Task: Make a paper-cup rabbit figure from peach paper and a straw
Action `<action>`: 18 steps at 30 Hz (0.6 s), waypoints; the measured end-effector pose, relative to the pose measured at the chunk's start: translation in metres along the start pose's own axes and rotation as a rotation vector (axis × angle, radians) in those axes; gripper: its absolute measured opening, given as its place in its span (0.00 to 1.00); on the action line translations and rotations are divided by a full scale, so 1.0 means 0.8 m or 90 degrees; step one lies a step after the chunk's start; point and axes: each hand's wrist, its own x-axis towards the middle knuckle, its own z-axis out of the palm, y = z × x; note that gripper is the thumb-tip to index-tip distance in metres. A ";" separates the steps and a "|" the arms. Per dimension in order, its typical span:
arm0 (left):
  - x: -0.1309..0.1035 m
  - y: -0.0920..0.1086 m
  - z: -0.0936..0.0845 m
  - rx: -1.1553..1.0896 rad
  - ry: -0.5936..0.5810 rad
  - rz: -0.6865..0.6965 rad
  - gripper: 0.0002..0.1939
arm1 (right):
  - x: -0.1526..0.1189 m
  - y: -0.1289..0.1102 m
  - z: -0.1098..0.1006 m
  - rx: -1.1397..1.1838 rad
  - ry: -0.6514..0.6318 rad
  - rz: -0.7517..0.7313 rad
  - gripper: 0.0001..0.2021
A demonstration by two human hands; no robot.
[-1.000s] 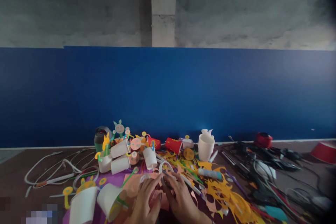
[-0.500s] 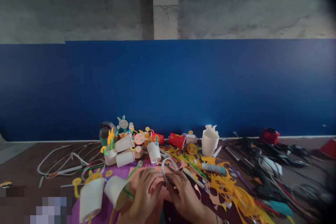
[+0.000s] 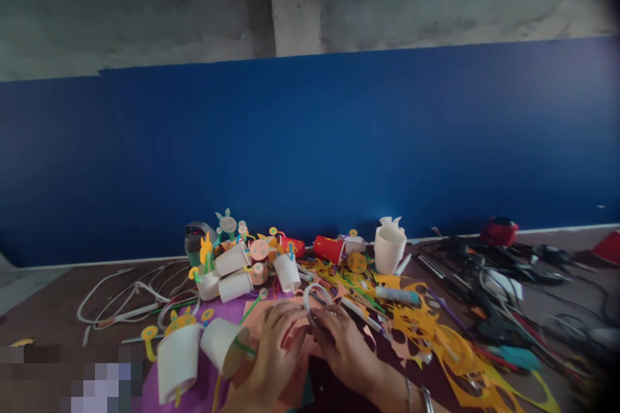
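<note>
A thin white strip (image 3: 317, 288), bent into a loop, stands up between my two hands; its material is not clear. My right hand (image 3: 341, 343) pinches its lower end, the thumb and forefinger together. My left hand (image 3: 277, 350) is closed beside it, its fingertips touching the strip's other end. Beneath my hands lies orange-pink paper (image 3: 252, 317) over purple paper (image 3: 157, 381). Just left of my left hand, a white paper cup (image 3: 217, 343) lies tipped with a green strip at its mouth. Another white cup (image 3: 178, 364) with yellow paper shapes stands farther left.
Several decorated white cups (image 3: 232, 259) and a red cup (image 3: 329, 249) lie at the back. A white container (image 3: 389, 250) stands behind yellow paper scraps (image 3: 421, 319). A glue gun (image 3: 504, 322) and tangled cables are on the right. White cords (image 3: 104, 297) lie left, before a blue partition (image 3: 310, 142).
The view has tilted and shifted slightly, so the table things appear a little farther right. My hands keep hold of the looped strip in nearly the same pose.
</note>
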 end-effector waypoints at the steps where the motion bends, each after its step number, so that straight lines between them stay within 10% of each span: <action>1: -0.001 -0.001 0.001 0.003 -0.001 -0.001 0.08 | 0.000 0.000 -0.001 0.000 -0.004 0.001 0.10; 18: 0.003 -0.002 0.002 0.017 0.020 0.053 0.08 | 0.002 0.003 -0.002 0.030 0.005 0.021 0.09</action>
